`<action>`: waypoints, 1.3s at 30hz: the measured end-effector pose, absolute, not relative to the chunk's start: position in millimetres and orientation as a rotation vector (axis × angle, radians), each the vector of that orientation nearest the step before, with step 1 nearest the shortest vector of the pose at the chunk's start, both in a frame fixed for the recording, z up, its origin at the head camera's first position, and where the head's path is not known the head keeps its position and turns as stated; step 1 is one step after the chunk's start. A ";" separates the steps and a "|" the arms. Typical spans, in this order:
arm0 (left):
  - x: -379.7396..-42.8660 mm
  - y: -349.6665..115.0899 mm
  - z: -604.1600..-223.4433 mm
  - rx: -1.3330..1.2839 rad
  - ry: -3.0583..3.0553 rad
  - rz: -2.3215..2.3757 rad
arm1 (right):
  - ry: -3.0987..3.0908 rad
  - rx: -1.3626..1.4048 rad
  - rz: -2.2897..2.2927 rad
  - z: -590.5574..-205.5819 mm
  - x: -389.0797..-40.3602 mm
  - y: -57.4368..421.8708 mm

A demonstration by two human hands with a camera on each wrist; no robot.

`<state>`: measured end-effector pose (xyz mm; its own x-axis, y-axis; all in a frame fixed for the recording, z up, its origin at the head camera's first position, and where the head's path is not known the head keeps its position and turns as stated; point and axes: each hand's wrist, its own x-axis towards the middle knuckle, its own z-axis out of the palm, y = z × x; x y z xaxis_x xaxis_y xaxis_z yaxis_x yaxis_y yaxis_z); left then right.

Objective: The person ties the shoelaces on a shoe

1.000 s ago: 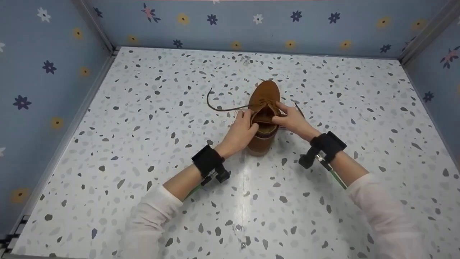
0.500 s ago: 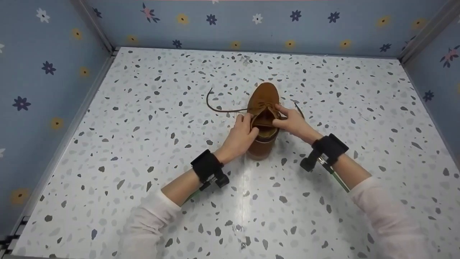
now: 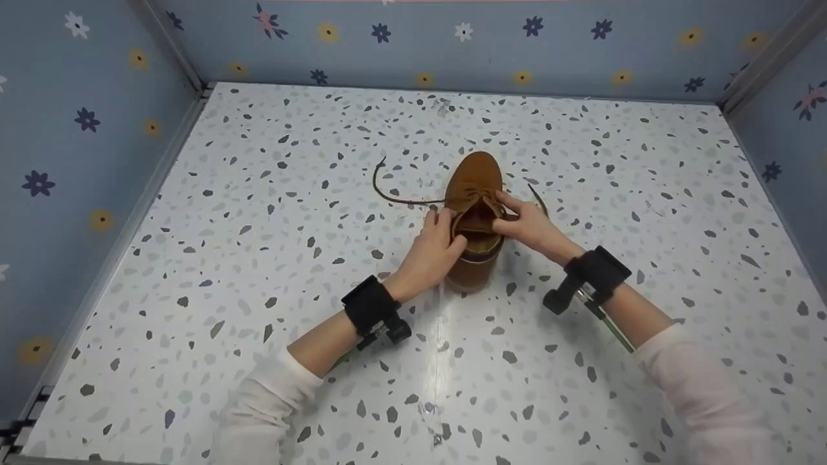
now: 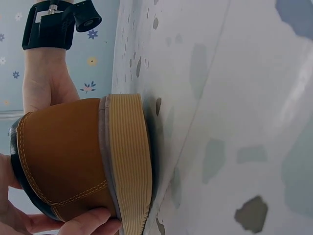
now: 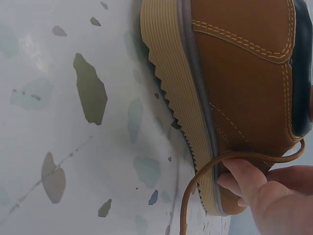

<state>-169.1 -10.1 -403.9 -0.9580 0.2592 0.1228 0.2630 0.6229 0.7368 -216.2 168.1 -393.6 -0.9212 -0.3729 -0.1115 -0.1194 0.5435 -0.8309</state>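
Observation:
A brown leather lace-up shoe (image 3: 477, 171) stands upright on the speckled surface, toe pointing away from me. My left hand (image 3: 431, 255) holds its left side, with the thumb at the collar and the fingers along the outside. On the opposite side my right hand (image 3: 533, 226) grips the edge of the opening near the eyelets, thumb at the inner edge. One loose shoelace (image 3: 404, 201) curves out to the left; the other lace end (image 3: 537, 199) lies beyond the right hand. The right wrist view shows the brown lace (image 5: 185, 203) crossing the ridged tan sole (image 5: 168, 63).
A white terrazzo-patterned surface (image 3: 271, 271) lies under the shoe. Blue flowered panels (image 3: 439, 45) wall in the back and both sides. A strip of clear tape (image 3: 429, 413) runs along a seam near the front.
The shoe has slid slightly toward me, and both hands have come back with it, still holding its sides. The left lace has shifted a little.

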 end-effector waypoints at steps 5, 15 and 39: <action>-166.1 -9.6 -403.7 -0.468 -2.827 -1.282 | 2.507 -0.413 -1.316 -387.3 -209.8 166.0; -160.4 -8.2 -402.7 -0.466 -2.842 -1.263 | 2.434 -0.411 -1.385 -373.5 -196.0 161.3; -174.9 -1.7 -407.0 -0.552 -2.821 -1.306 | 2.407 -0.406 -1.416 -398.3 -204.2 170.9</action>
<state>-174.9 -1.7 -407.0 -0.9388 0.3188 0.1306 0.3059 0.5968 0.7418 -204.2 170.9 -398.3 -0.9091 -0.3968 -0.1269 -0.0819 0.4689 -0.8794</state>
